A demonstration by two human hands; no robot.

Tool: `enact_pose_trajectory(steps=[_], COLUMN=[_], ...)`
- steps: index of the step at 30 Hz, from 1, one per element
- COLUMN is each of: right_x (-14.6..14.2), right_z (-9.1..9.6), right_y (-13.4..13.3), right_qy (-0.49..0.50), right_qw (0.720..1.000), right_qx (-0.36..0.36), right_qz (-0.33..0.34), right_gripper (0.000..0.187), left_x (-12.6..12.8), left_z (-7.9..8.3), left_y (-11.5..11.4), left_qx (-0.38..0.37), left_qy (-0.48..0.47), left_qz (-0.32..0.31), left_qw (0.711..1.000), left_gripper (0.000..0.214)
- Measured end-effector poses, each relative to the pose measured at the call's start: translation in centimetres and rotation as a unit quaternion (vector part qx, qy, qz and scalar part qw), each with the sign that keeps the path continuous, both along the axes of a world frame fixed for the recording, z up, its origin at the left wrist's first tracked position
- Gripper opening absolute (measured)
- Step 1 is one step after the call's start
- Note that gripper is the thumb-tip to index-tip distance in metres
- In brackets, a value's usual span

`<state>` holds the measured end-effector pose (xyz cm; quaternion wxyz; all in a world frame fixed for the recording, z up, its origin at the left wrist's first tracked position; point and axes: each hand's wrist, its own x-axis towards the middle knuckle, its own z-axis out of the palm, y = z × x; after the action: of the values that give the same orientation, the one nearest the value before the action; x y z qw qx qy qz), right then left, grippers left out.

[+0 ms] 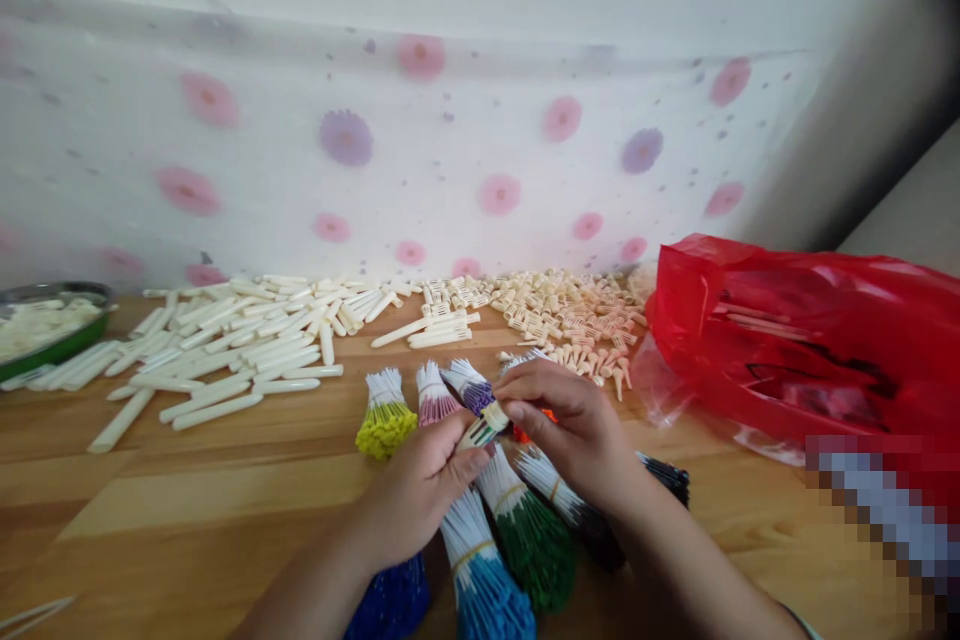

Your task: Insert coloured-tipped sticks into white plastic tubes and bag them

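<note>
A short cream slotted pen barrel (pixel 484 427), with dark green showing in its slots, is held between both hands. My left hand (pixel 409 500) is closed around its lower end. My right hand (pixel 577 420) pinches at its upper end, thumb and fingers together; whether a small part is also in that pinch is hidden. Below and around the hands lie banded bundles of pen refills: yellow (pixel 386 425), pink (pixel 435 398), purple (pixel 469 385), light blue (pixel 487 580), green (pixel 529 530), dark blue (pixel 390 600) and black (pixel 667 477). An orange bundle is mostly covered by the right hand.
Loose cream pen tubes (pixel 247 340) lie piled at the back left, beside a green bowl (pixel 64 345) of pale parts. Small slotted parts (pixel 562 305) are heaped at the back centre. A red plastic bag (pixel 795 340) stands on the right of the wooden table (pixel 150 520).
</note>
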<state>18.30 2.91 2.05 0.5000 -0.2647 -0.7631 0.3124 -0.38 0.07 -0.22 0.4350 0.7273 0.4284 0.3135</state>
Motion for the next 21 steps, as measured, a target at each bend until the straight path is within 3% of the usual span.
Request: enact_pose_trajectory(steps=[4, 9, 12, 16, 21], right_x=[1.2, 1.6, 1.3, 0.7, 0.4], right_z=[0.4, 0.6, 0.5, 0.3, 0.2], right_y=[0.4, 0.5, 0.4, 0.2, -0.1], right_qy=[-0.036, -0.087, -0.132, -0.197, -0.258], right_qw=[0.999, 0.996, 0.991, 0.977, 0.963], right_qx=[-0.012, -0.013, 0.0, 0.027, 0.014], right_qz=[-0.004, 0.022, -0.012, -0.074, -0.081], right_gripper=[0.009, 0.011, 0.013, 0.026, 0.03], left_x=[-0.3, -0.2, -0.1, 0.1, 0.2], left_z=[-0.4, -0.2, 0.0, 0.3, 0.2], left_y=[0.1, 0.2, 0.3, 0.0, -0.3], left_qx=[-0.097, -0.105, -0.054, 0.05, 0.109], left_qy=[-0.045, -0.032, 0.012, 0.099, 0.166], left_qz=[-0.037, -0.028, -0.011, 0.065, 0.09], left_qw=[0.994, 0.994, 0.998, 0.992, 0.976], left_gripper=[0.033, 0.037, 0.036, 0.025, 0.018])
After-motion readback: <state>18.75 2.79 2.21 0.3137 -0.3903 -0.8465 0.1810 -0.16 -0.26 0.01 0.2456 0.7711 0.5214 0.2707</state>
